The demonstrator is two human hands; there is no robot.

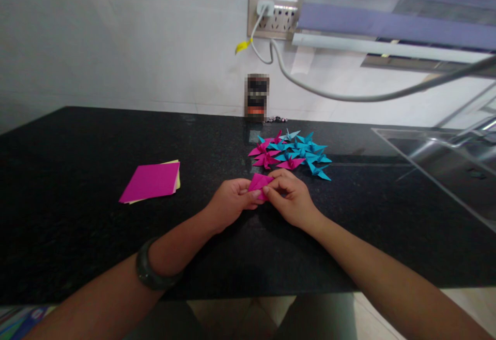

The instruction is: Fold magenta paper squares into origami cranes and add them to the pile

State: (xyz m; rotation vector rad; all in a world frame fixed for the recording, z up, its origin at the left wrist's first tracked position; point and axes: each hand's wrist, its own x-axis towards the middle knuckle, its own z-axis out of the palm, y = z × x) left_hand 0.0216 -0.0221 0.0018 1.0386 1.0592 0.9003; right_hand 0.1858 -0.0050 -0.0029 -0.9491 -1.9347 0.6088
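Both my hands meet over the black counter [77, 164] and pinch one small folded piece of pink paper [259, 181]. My left hand [229, 203] grips its left side with closed fingers. My right hand [291, 198] pinches its right side, fingers curled. Just behind them lies a pile of finished folded paper shapes [292, 155], some pink, some blue. A stack of square paper sheets [152, 181], pink on top with a yellow one beneath, lies to the left of my hands.
A steel sink [437, 159] is set into the counter at the right. A wall socket [273, 17] with a white plug and cable hangs above. A small dark object [257, 97] stands against the wall behind the pile.
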